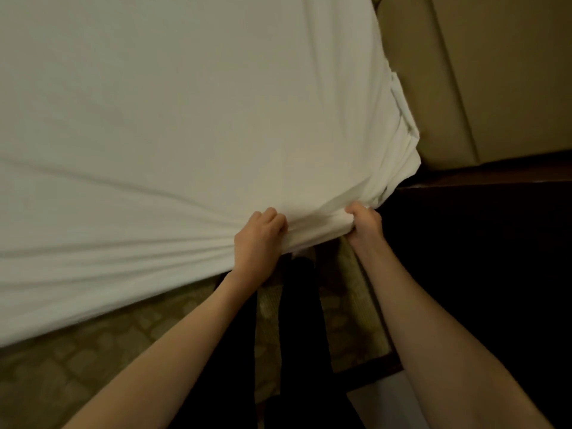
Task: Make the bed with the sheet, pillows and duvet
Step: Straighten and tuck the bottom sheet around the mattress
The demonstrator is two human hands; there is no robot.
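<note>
Dim, warm, yellowish room light throughout. The white sheet [185,103] is the brightest surface, evenly lit and free of glare, greying toward 9 o'clock, with soft shadows in its folds just below centre. The dark furniture [479,258] from 3 to 5 o'clock sinks to near black (no detail survives there). The carpet [77,366] at 7 o'clock is murky. Everything looks soft and slightly smeared. Wide-angle stretch swells the forearms [173,351] toward the bottom edge and tilts the padded panel [479,72] at 1 o'clock.
</note>
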